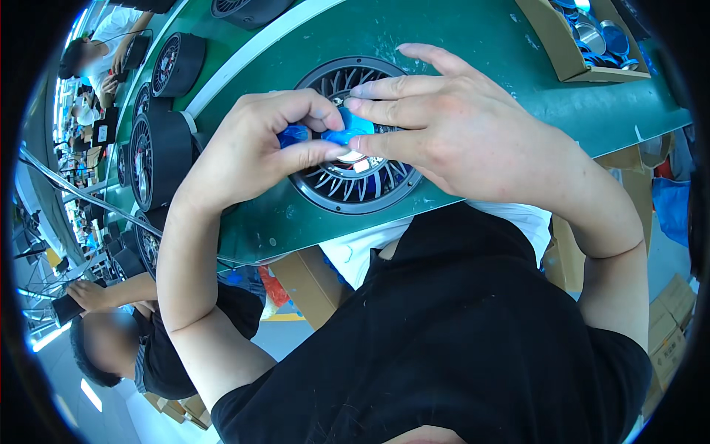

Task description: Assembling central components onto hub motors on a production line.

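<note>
A dark round wheel-like unit (329,194) with many curved spokes lies flat on the green tabletop (458,37) in front of me. Over its hub, both hands meet at a piece of shiny blue film (339,138). My left hand (259,140) pinches it between thumb and curled forefinger, and more blue film (293,135) shows inside its fingers. From the other side my right hand (458,126) presses its near fingertips onto the film, its far fingers stretched out over the unit. A pale round part under the fingertips is mostly hidden.
At the far right, a cardboard box (575,65) holds several round metal discs with blue film. More dark wheels (151,159) stand on edge along the left, beyond a pale rail (255,52). A co-worker in a black shirt (174,355) is at the lower left; others sit farther off.
</note>
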Motion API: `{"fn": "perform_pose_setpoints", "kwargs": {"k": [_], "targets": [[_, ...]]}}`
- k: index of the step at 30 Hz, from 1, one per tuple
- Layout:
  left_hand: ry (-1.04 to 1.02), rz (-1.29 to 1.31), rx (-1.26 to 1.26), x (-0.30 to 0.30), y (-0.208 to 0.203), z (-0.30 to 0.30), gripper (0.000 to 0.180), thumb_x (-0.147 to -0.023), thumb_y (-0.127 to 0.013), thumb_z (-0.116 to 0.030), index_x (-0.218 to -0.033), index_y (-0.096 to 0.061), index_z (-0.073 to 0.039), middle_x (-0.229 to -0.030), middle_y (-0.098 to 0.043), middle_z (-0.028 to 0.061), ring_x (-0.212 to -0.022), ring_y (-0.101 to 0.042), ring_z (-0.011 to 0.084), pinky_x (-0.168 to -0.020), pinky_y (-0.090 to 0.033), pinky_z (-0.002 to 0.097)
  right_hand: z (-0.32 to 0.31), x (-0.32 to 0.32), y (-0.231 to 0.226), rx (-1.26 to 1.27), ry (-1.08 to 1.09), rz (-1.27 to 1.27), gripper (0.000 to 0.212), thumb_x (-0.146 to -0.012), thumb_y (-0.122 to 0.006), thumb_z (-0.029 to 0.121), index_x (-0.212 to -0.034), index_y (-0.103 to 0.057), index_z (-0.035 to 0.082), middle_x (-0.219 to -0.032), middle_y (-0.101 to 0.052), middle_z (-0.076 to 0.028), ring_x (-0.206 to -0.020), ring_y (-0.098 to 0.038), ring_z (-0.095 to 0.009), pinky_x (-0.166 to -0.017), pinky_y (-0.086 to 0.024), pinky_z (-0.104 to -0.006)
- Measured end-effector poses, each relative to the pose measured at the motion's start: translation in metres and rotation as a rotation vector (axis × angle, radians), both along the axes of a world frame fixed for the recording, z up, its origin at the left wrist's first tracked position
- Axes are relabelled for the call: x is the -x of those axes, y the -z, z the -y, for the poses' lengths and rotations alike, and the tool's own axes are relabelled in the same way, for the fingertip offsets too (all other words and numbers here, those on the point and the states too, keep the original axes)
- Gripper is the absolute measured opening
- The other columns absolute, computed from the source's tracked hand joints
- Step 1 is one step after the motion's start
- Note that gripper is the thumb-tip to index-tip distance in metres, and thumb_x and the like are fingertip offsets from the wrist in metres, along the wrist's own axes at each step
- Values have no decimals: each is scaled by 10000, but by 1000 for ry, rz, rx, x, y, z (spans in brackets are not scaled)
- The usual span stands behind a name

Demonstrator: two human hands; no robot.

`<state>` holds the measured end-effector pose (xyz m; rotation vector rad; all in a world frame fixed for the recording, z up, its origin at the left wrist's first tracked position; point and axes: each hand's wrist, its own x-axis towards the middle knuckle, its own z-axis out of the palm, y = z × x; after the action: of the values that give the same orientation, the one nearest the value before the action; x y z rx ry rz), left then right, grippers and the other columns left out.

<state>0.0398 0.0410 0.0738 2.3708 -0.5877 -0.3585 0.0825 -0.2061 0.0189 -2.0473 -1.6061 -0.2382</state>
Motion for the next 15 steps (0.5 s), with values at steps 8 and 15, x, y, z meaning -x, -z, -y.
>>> {"fn": "perform_pose_setpoints", "kwargs": {"k": [8,15], "targets": [[-49,-139,57,-5,0,2,128,-933,-683,-135,-934,-607,-32,-774,-618,7,-654,-530,64,-590,-421,210,10,-4,-8,106,-66,17,326,-862,-619,84,-1143,-749,188,-1325,-631,-138,-1285,-559,-257,-1136,-315,-520],[-627,-375,376,-3,-20,27,134,-911,-688,-205,-902,-698,-72,-983,-579,141,-849,-568,203,-662,-480,307,-1,-1,-24,54,-3,-176,385,-766,-690,-15,-1103,-754,158,-1419,-568,-110,-1341,-516,-279,-1118,-355,-523]]}}
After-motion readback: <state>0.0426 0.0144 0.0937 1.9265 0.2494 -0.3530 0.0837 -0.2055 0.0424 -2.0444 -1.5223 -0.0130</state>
